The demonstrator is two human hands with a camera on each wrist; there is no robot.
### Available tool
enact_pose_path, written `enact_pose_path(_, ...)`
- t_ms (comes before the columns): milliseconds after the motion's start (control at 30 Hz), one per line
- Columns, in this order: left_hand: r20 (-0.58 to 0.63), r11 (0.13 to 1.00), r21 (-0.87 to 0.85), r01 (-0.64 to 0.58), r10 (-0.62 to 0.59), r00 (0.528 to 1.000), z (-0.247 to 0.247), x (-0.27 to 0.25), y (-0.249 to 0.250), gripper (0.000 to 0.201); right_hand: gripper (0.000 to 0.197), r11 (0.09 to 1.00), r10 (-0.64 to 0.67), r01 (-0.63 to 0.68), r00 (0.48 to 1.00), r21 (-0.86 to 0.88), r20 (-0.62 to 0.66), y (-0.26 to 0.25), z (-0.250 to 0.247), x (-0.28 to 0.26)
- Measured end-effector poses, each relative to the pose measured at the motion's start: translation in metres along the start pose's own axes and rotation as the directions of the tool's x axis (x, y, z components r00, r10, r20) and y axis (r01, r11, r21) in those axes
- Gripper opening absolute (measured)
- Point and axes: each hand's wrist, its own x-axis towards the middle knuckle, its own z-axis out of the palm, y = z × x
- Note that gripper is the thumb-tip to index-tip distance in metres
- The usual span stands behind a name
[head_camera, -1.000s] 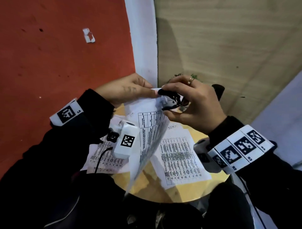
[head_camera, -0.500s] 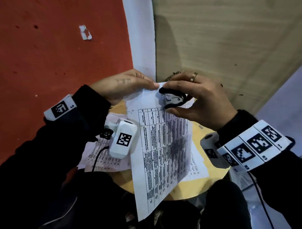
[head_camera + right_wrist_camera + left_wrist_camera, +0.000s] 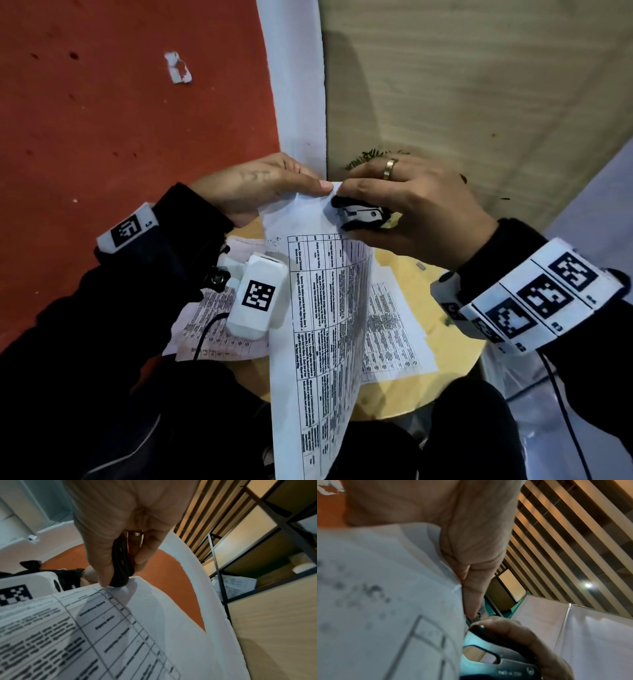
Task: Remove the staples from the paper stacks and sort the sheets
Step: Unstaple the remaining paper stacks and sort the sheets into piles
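A red wall (image 3: 120,120) and a pale wood panel (image 3: 479,85) meet behind a small round yellow table (image 3: 455,346). Two groups of loose printed sheets already lie on the table, one on the left (image 3: 205,329) and one on the right (image 3: 394,329), so part of the sorting looks done. A further stack of paper (image 3: 325,325) is held up over the table, hanging down toward the person's lap. The left hand (image 3: 260,185) pinches its top corner between thumb and fingers. The right hand (image 3: 411,205) is curled around a black staple remover (image 3: 359,214), whose nose sits against that same top corner of the stack. Whether the staple is out yet cannot be told; the corner is hidden by the fingers. A tiny grey bit (image 3: 420,265) on the table may be a pulled staple. This stack, judging by the grip, remains to be separated and laid down.
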Motion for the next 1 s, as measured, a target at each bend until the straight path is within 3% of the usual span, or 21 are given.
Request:
enact_pose_path(67, -0.014, 1.000, 0.009, 0.003, -0.002, 1.000, 0.001, 0.000, 0.001, 0.048, 0.031, 1.000, -0.008, 0.008, 1.000, 0.006, 0.002, 0.000, -0.002, 0.001)
enact_pose_path(167, 0.014, 1.000, -0.020, -0.006, 0.006, 1.000, 0.005, 0.000, 0.002, 0.030, 0.026, 1.000, -0.003, 0.004, 1.000, 0.016, -0.015, -0.001, -0.005, 0.002)
enact_pose_path(300, -0.004, 0.998, 0.059, -0.016, 0.016, 1.000, 0.007, -0.003, 0.004, 0.037, 0.024, 1.000, 0.008, -0.008, 0.999, 0.004, -0.037, -0.002, -0.006, 0.002)
enact_pose_path(400, 0.024, 0.985, 0.170, 0.000, -0.004, 1.000, 0.011, -0.006, 0.009, 0.018, 0.023, 1.000, 0.005, -0.005, 0.999, 0.005, -0.040, -0.002, -0.004, 0.000)
enact_pose_path(633, -0.092, 0.981, 0.184, -0.063, 0.081, 0.992, 0.016, -0.003, 0.010, 0.018, 0.027, 0.993, 0.090, -0.084, 0.994, 0.085, -0.064, -0.001, -0.004, -0.003)
enact_pose_path(800, -0.131, 0.987, 0.159, -0.032, 0.053, 0.990, 0.014, -0.005, 0.009, 0.033, 0.035, 0.983, 0.140, -0.130, 0.988, 0.129, -0.068, 0.000, -0.005, -0.006)
enact_pose_path(900, -0.147, 0.988, 0.150, -0.031, 0.054, 0.988, 0.016, -0.006, 0.010, 0.053, 0.036, 0.981, 0.155, -0.144, 0.985, 0.128, -0.080, -0.002, -0.006, -0.006)
enact_pose_path(1000, -0.158, 0.992, 0.121, -0.034, 0.053, 0.986, 0.017, -0.007, 0.010, 0.061, 0.039, 0.951, 0.237, -0.207, 0.965, 0.229, -0.113, -0.004, -0.010, -0.006)
